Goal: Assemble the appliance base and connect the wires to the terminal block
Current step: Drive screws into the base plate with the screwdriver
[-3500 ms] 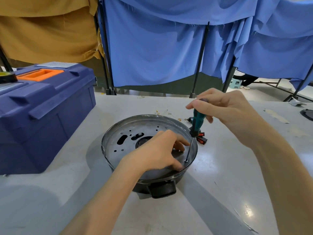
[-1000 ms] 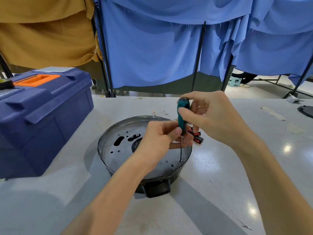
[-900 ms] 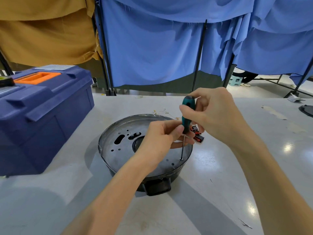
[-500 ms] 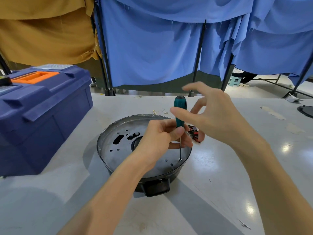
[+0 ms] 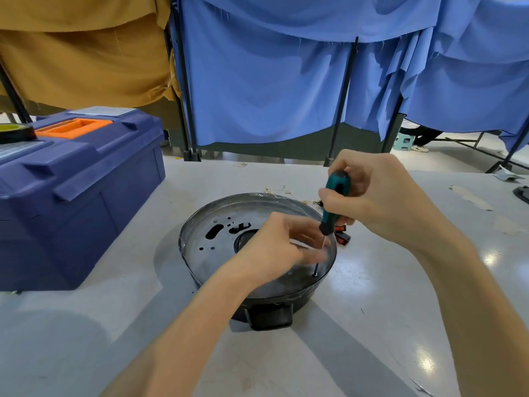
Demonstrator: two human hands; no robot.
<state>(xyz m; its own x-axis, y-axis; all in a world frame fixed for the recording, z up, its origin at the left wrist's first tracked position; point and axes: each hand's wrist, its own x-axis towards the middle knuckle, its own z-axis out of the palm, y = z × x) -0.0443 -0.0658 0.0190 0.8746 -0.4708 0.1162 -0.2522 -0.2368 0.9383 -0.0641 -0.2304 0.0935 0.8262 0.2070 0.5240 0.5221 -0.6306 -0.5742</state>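
Base [image 5: 229, 242]: round black shell lying bottom-up at the middle of the table; a dull grey metal plate fills its top, punched with small round holes, an oval slot and a dark round opening near the centre; a raised rim runs round the plate.
Lug [image 5: 270, 318]: blocky black plastic tab on the shell wall at 6 o'clock.
Screw [image 5: 315, 274]: small dark head in the plate near the rim, at about 4 o'clock.
Screwdriver [image 5: 333, 202]: teal and black handle, thin steel shaft; it stands nearly upright with the tip on the screw.
Right hand [image 5: 369, 196]: above the rim at 2 o'clock, fingers and thumb curled round the handle, grasping it.
Left hand [image 5: 274, 247]: over the plate's centre, fingertips just beside the shaft; they are blurred, so I cannot tell whether they pinch it.
Wires [image 5: 279, 191]: thin pale strands on the table just past the rim at 12 o'clock.
Red parts [image 5: 342, 234]: small red and black pieces just outside the rim at 3 o'clock.
Table [image 5: 372, 310]: smooth, glossy pale grey, lightly scuffed.
Toolbox [image 5: 71, 190]: blue moulded plastic with an orange handle, at 9 o'clock, well apart from the base.
Curtains [image 5: 257, 96]: blue cloth on dark poles at 12 o'clock.
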